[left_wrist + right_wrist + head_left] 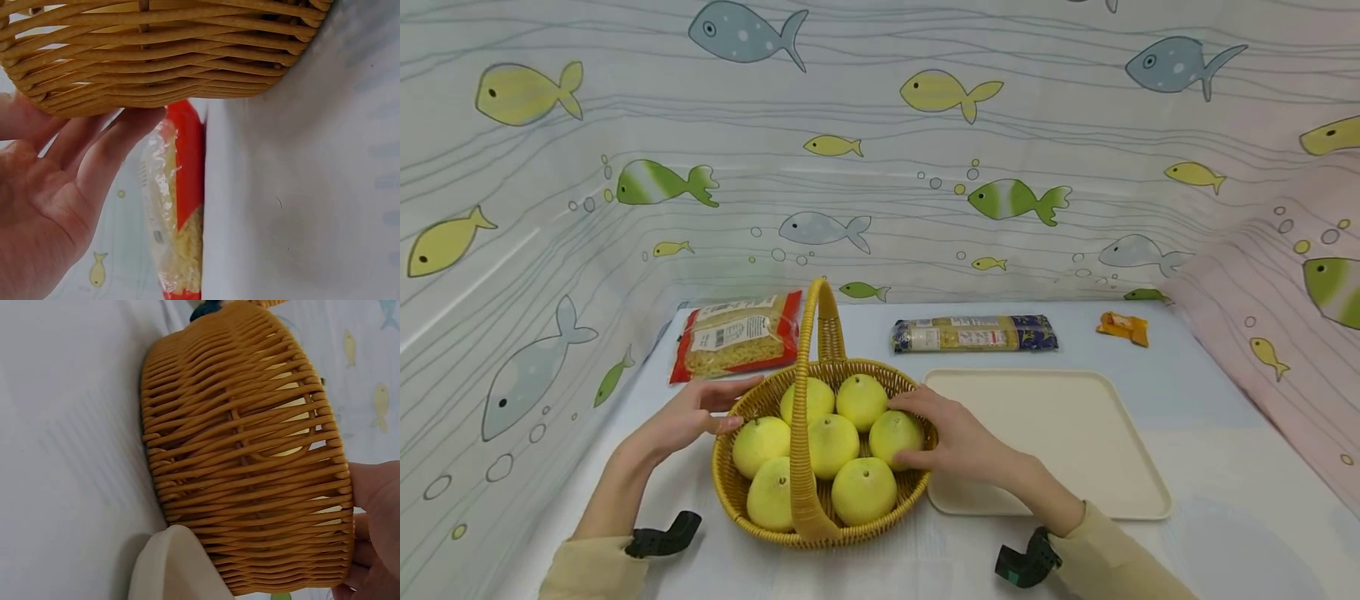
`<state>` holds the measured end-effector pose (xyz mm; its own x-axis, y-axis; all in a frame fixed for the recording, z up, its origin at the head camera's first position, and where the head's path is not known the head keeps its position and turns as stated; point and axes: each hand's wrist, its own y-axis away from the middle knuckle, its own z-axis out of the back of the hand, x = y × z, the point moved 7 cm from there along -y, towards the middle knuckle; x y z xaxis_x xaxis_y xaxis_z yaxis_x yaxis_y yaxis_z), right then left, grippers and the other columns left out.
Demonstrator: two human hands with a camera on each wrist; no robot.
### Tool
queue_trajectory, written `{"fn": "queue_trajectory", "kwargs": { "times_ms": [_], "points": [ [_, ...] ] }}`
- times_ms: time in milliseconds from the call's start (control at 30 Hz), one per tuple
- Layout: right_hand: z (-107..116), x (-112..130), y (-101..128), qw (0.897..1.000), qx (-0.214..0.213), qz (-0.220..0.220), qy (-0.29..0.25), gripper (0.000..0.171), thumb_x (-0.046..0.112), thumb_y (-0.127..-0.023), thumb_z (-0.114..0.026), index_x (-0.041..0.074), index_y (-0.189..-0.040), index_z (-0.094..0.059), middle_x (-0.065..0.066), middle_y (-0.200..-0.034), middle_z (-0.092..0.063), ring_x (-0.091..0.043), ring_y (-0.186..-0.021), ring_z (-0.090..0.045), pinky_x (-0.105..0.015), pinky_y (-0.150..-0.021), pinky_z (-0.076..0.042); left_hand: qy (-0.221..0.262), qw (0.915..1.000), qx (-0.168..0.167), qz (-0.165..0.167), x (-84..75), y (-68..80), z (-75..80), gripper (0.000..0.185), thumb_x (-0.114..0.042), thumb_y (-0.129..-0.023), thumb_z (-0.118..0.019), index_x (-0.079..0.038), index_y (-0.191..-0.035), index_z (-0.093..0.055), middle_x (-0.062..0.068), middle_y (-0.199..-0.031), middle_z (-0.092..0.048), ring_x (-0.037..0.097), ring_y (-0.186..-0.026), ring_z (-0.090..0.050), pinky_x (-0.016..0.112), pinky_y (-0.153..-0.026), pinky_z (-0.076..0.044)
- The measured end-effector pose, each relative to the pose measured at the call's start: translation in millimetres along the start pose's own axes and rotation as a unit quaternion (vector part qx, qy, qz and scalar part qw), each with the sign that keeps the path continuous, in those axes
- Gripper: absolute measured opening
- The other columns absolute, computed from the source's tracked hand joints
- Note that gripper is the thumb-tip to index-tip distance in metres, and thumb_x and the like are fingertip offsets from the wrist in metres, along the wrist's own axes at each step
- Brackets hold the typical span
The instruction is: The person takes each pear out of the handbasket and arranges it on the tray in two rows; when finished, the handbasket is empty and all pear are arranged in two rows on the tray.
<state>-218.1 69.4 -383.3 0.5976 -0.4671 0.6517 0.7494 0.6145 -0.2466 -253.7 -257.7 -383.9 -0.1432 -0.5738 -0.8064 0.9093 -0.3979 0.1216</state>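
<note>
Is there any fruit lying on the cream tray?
No, the cream tray is bare; all the yellow fruits lie in the wicker basket.

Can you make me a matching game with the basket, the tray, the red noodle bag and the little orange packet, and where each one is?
Things:
1. basket
2. tray
3. red noodle bag
4. orange packet

Places:
A. far right, at the back of the table
B. between the two hands, full of yellow fruit
C. behind the left hand
D. right of the basket

Pairs: 1-B, 2-D, 3-C, 4-A
</note>
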Motion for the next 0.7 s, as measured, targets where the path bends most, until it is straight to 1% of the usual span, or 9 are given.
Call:
{"fn": "queue_trajectory", "kwargs": {
  "times_ms": [33, 167, 367, 533, 700],
  "points": [
    [-0.6, -0.3, 0.3, 1.0, 0.002, -0.003, 0.006, 0.059, 0.035, -0.085, -0.08, 0.013, -0.136, -0.06, -0.001, -0.135, -0.059, -0.019, -0.123, -0.056, -0.042, -0.1, -0.049, 0.0, 1.0, 0.001, 0.0, -0.3, 0.0, -0.5, 0.064, -0.01, -0.09, -0.069, -0.005, -0.15, -0.046, 0.021, -0.147, -0.05, 0.045, -0.132, -0.051, 0.062, -0.103, -0.042],
    [-1.8, -0.7, -0.1, 1.0, 0.009, -0.013, 0.018, 0.059, 0.035, -0.085, -0.08, 0.012, -0.136, -0.06, 0.0, -0.135, -0.058, -0.018, -0.122, -0.056, -0.041, -0.1, -0.049, -0.001, 1.0, 0.002, 0.0, -1.0, -0.1, -0.3, 0.065, -0.01, -0.089, -0.069, -0.005, -0.149, -0.046, 0.021, -0.147, -0.05, 0.046, -0.131, -0.052, 0.06, -0.102, -0.044],
    [-3.2, 3.2, -2.2, 0.999, 0.018, -0.017, 0.032, 0.059, 0.034, -0.086, -0.079, 0.01, -0.136, -0.059, -0.001, -0.132, -0.058, -0.017, -0.116, -0.056, -0.04, -0.097, -0.05, -0.003, 1.0, 0.004, 0.0, -1.7, 0.7, 0.7, 0.065, -0.012, -0.09, -0.069, -0.006, -0.15, -0.045, 0.022, -0.147, -0.05, 0.046, -0.13, -0.052, 0.059, -0.1, -0.046],
    [-3.4, 4.4, -3.0, 0.999, 0.023, -0.025, 0.043, 0.061, 0.032, -0.085, -0.08, 0.008, -0.136, -0.058, -0.004, -0.134, -0.059, -0.02, -0.121, -0.055, -0.042, -0.098, -0.049, -0.008, 1.0, 0.001, 0.002, -0.6, -0.3, 0.9, 0.064, -0.012, -0.09, -0.069, -0.006, -0.149, -0.046, 0.022, -0.147, -0.051, 0.046, -0.129, -0.053, 0.06, -0.1, -0.045],
    [-3.9, 6.2, -4.2, 0.998, 0.026, -0.035, 0.047, 0.064, 0.03, -0.082, -0.082, 0.006, -0.136, -0.058, -0.006, -0.136, -0.06, -0.026, -0.129, -0.052, -0.047, -0.104, -0.045, -0.008, 1.0, -0.003, 0.005, 1.3, -0.2, 0.8, 0.064, -0.013, -0.09, -0.069, -0.006, -0.149, -0.047, 0.021, -0.146, -0.052, 0.044, -0.129, -0.054, 0.06, -0.101, -0.045]
  ]
}}
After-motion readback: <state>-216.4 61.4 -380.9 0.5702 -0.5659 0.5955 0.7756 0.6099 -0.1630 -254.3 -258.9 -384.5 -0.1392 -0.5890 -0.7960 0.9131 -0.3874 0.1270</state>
